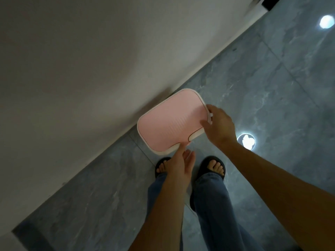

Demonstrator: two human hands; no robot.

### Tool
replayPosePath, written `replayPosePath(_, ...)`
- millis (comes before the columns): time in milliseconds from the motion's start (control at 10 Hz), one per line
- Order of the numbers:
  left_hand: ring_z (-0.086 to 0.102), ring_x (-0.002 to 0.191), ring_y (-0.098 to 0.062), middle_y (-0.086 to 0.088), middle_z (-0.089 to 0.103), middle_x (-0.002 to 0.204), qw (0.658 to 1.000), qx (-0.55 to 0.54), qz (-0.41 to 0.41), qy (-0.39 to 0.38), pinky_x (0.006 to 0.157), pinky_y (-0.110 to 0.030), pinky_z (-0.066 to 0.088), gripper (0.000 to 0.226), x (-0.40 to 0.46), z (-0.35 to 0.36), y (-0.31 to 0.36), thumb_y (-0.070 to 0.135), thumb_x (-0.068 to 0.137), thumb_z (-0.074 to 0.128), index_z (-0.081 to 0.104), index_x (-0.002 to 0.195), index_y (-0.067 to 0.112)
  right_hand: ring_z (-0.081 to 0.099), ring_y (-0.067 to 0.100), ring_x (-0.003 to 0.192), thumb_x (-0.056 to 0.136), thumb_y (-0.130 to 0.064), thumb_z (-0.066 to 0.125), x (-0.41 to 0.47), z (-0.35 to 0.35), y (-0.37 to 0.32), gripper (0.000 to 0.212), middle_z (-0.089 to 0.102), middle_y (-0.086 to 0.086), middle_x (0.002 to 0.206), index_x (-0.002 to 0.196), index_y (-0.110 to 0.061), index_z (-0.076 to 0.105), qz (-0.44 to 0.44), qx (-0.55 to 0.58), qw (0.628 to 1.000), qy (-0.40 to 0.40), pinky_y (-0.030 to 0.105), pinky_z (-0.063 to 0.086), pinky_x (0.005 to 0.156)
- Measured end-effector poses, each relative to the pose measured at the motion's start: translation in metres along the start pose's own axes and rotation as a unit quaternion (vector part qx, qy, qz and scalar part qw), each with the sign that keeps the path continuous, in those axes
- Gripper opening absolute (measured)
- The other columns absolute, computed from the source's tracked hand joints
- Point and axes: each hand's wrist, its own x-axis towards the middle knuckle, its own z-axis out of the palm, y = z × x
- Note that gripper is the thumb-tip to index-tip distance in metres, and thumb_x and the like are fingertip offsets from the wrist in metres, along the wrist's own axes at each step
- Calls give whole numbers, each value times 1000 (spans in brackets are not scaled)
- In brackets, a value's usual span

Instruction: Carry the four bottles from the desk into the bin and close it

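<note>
- Your right hand (218,126) rests fingers spread on the pink bin lid's (170,124) right edge, gripping nothing.
- Your left hand (181,164) points one finger onto its front rim, other fingers loose.
- Lid lies flat on the bin, against the wall (81,69).

Bin lid (170,122): pale pink, fine ribbed lines across its right half, cream-white rim. Floor (272,84): blue-grey tiles with whitish marble veining, two bright white light reflections at right. Wall (81,60), left and far: plain off-white, shading grey. Jeans (212,200): mid blue. Sandals (213,164), near: black.
</note>
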Motion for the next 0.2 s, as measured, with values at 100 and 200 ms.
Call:
replayPosePath(100,70,91,-22,-12,71,103,991,122,17,42,68,-31,60,14,-26,-21,7,15,96,69,67,96,1,60,24,123,97,-26,59,-33,-19,-2,48,58,5,139,143,-21,47,-13,2,999,-48,36,48,103)
replayPosePath(200,57,61,-16,-3,61,74,966,245,60,59,52,-26,43,15,-72,-43,13,15,96,58,62,82,10,58,19,128,100,-28,53,-89,-45,-3,42,57,0,144,141,-25,53,7,-39,991,-131,31,43,110)
